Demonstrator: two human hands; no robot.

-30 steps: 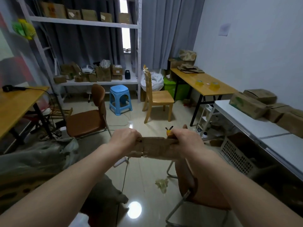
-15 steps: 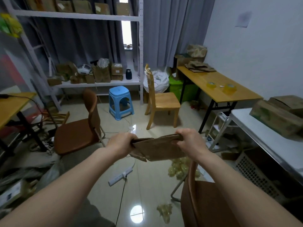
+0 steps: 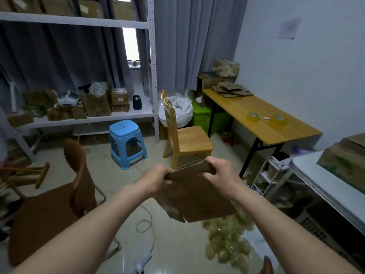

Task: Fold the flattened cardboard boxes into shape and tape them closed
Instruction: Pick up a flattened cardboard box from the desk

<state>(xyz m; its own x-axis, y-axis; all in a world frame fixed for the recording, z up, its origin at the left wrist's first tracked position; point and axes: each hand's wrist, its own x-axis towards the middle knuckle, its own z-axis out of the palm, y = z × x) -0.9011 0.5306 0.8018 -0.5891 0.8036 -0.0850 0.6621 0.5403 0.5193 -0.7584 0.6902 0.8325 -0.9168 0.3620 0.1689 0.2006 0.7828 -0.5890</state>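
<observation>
White shelving unit (image 3: 152, 80) stands against grey curtains at the rear, loaded with cartons. Wooden table (image 3: 262, 123) along the right wall carries two tape rolls (image 3: 253, 116), well apart from the hands. Brown chair (image 3: 59, 204) at lower left; wooden chair (image 3: 187, 139) and blue stool (image 3: 126, 141) mid-room. Flattened cardboard box (image 3: 195, 194) is held in mid-air above the floor, hanging tilted from its upper edge. Left hand (image 3: 156, 179) grips the upper left corner, fingers curled round it. Right hand (image 3: 221, 173) grips the upper right edge, fingers curled over it.
</observation>
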